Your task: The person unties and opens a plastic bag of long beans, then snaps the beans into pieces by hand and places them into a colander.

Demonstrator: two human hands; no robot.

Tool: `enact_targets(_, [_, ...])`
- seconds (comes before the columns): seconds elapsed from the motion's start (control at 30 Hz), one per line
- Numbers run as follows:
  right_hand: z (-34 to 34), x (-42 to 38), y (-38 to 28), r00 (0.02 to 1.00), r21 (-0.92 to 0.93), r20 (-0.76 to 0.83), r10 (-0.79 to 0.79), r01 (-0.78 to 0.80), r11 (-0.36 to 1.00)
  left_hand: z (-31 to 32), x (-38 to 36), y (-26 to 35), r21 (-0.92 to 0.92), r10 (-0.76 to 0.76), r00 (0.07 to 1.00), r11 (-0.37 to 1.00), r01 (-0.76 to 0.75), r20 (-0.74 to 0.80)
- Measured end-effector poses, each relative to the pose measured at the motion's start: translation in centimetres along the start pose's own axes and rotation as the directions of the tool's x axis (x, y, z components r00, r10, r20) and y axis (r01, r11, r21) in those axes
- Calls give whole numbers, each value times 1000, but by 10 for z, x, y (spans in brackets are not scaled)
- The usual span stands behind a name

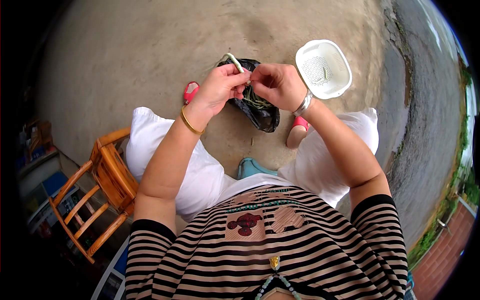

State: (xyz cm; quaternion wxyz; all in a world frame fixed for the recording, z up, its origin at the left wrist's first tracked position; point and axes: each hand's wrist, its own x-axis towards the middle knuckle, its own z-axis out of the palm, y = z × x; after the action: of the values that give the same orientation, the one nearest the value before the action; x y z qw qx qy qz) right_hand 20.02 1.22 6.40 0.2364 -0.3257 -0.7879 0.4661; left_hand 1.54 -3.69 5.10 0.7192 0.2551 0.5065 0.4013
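1. Head view: the left hand (220, 85) is closed in a grip on a long, pale green bean (235, 62), held between thumb and fingers; its far end curves up and away past the fingers.
2. The right hand (280, 85) has its thumb and forefinger pinched at the near end of the same bean, its fingertips right beside those of the left hand.
3. Under both hands, a black plastic bag (266, 119) sits open on the ground (125, 55), with more green beans (257, 101) inside.
4. To the right of the right hand, and a little beyond it, stands a white basket (327, 48) with a perforated bottom; a short green piece (325, 74) lies in it.
5. Below the left hand, toward its left, is one red shoe (191, 91); the other red shoe (300, 122) is on the near side of the right hand.
6. Nearer the body than either hand, a small scrap (252, 142) lies on the ground, with a teal object (252, 168) showing between the legs.
7. Left of the left hand and nearer the body is a wooden chair (114, 170).
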Motion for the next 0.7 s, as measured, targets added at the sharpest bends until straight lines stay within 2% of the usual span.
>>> enact_targets(0.07, [3,1,7,995,177,15,100,-101,979,-6,5,-8,-126,-64,995,989,73,75])
enact_targets(0.17, [2,3,11,991,223,-17,136,-129,966,-6,5,-5,-202,-53,985,976,86,165])
enact_targets(0.27, [-7,9,27,978,164,-124,165,-144,976,-5,-4,3,-202,-38,971,976,88,236])
enact_targets(0.37, [-21,14,30,921,270,-227,317,-253,929,-5,-10,8,-195,-12,972,979,60,236])
enact_targets(0.43, [-23,13,36,919,224,-233,319,-268,937,-5,-14,9,-153,27,979,988,5,201])
enact_targets(0.5, [-11,2,36,959,180,-81,273,-255,950,-4,-17,9,-94,60,984,995,-45,165])
enact_targets(0.57, [12,-13,46,979,6,180,94,-97,995,-3,-20,9,-20,86,988,996,-84,130])
enact_targets(0.6, [21,-20,38,922,-169,369,113,-53,984,-2,-21,8,1,94,988,995,-95,126])
enact_targets(0.63, [34,-30,40,857,-86,510,74,-35,996,-1,-21,7,21,101,987,994,-104,123])
enact_targets(0.67, [43,-44,38,795,-189,587,157,-54,981,0,-22,5,41,106,987,993,-111,120])
enact_targets(0.7, [49,-48,41,747,-276,640,182,2,961,5,-23,4,66,106,988,991,-113,109])
